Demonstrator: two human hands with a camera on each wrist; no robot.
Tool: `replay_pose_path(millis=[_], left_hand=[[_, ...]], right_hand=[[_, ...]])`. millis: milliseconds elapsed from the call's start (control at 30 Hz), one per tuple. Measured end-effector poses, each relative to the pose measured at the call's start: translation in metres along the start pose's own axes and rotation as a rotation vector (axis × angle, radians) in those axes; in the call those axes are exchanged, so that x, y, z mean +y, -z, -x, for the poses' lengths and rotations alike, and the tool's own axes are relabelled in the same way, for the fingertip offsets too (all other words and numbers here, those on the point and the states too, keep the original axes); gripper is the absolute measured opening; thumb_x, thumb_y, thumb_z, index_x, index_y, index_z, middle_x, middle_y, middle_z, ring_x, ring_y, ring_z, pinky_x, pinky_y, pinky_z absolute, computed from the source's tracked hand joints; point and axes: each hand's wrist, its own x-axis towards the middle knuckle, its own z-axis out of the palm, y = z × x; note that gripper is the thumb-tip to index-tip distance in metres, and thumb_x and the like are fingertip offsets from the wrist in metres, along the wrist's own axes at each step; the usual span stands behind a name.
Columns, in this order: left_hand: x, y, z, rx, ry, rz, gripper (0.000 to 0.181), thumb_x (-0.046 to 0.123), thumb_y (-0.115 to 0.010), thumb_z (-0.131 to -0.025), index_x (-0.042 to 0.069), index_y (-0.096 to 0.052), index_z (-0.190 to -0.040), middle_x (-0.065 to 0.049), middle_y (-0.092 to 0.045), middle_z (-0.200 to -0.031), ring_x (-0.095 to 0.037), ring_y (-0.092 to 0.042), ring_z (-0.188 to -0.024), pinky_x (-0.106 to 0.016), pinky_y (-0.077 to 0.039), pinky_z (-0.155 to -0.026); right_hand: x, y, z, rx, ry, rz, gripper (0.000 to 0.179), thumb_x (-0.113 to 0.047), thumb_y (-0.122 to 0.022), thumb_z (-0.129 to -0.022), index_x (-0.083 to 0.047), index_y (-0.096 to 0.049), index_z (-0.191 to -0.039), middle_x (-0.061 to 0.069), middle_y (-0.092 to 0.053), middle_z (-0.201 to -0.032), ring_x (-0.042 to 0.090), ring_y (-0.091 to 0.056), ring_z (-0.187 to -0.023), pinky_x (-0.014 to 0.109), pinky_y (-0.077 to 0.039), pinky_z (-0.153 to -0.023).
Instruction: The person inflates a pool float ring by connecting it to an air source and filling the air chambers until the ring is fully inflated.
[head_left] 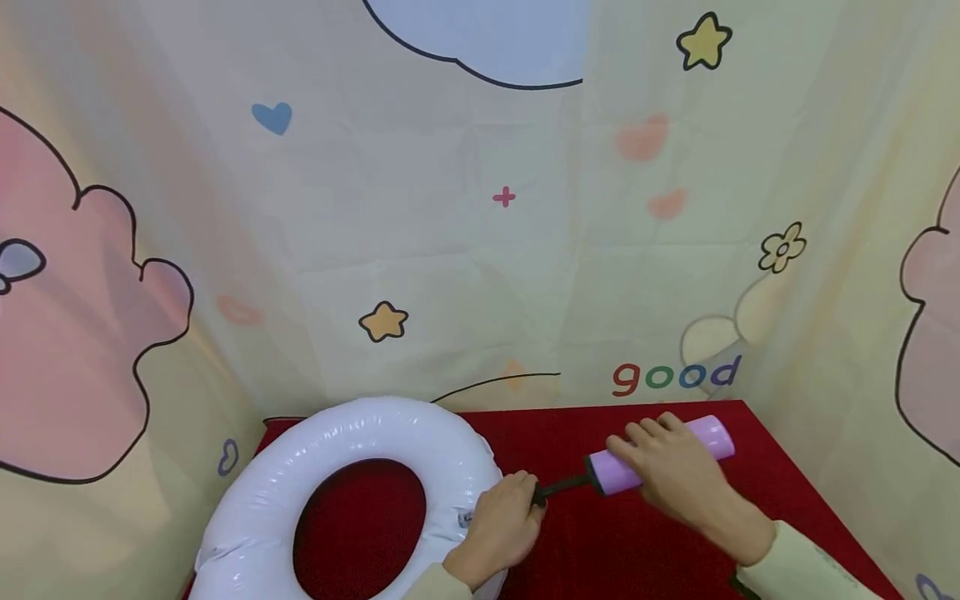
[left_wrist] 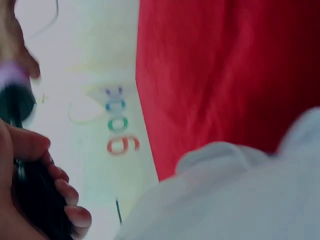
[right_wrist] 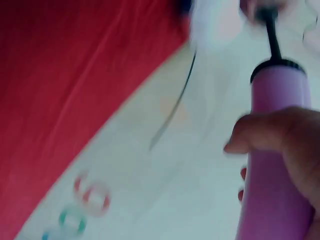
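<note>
A purple hand pump (head_left: pixel 617 473) with a black rod is held between the two hands, above the red cloth. My right hand (head_left: pixel 678 467) wraps round its barrel, thumb and fingertips showing in the right wrist view. The black handle (left_wrist: pixel 37 205) is gripped by my left hand (head_left: pixel 501 517), with the rod (head_left: pixel 566 484) drawn partly out toward the barrel. A white inflatable swim ring (head_left: pixel 258 517) lies to the left, partly behind my left hand. Its valve (head_left: pixel 465 518) shows just beside that hand. Whether the pump's tip touches anything cannot be seen.
A red cloth (head_left: pixel 570 550) covers the table under the ring and hands. Pale printed curtains (head_left: pixel 450 225) with stars, hearts and the word "good" hang behind and on both sides. A small dark object (head_left: pixel 742 586) shows by the right sleeve.
</note>
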Motion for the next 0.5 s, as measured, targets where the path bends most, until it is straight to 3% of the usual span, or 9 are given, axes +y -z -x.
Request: replay_pose_path(millis=[133,233,367,500], left_hand=[[0.011,-0.007,-0.001,-0.015,0.007,0.009,0.016,0.013,-0.061,-0.085,0.017,-0.050,-0.074,0.008,-0.047,-0.069,-0.004,-0.047,-0.064,-0.019,-0.033,-0.051],[0.011,-0.009,0.001,-0.027,0.017,-0.014,0.016,0.012,-0.062,-0.084,0.017,-0.050,-0.074,0.007,-0.047,-0.069,-0.005,-0.046,-0.063,-0.020,-0.032,-0.050],[0.008,-0.007,0.001,-0.034,0.001,-0.028,0.015,0.014,-0.062,-0.085,0.016,-0.051,-0.075,0.007,-0.048,-0.069,-0.006,-0.048,-0.064,-0.020,-0.033,-0.051],[0.000,-0.001,0.002,-0.038,0.004,-0.008,0.015,0.015,-0.061,-0.087,0.017,-0.052,-0.075,0.007,-0.049,-0.070,-0.006,-0.050,-0.066,-0.020,-0.035,-0.052]], right_hand=[[-0.030,-0.014,-0.008,0.002,0.033,0.005,0.057,-0.024,-0.090,-0.055,-0.019,-0.058,-0.102,0.004,-0.068,-0.090,0.023,-0.065,-0.086,0.041,-0.047,-0.081],[-0.039,-0.022,-0.008,-0.004,0.025,-0.006,0.057,-0.025,-0.090,-0.055,-0.021,-0.059,-0.102,0.003,-0.068,-0.089,0.022,-0.065,-0.085,0.040,-0.047,-0.081],[-0.028,-0.018,-0.004,-0.019,0.033,-0.035,0.060,-0.028,-0.092,-0.055,-0.021,-0.060,-0.105,0.003,-0.069,-0.092,0.022,-0.066,-0.087,0.041,-0.048,-0.080],[0.000,-0.003,0.001,-0.021,0.029,-0.046,0.066,-0.028,-0.094,-0.051,-0.020,-0.062,-0.109,0.004,-0.070,-0.095,0.025,-0.067,-0.089,0.043,-0.048,-0.080]])
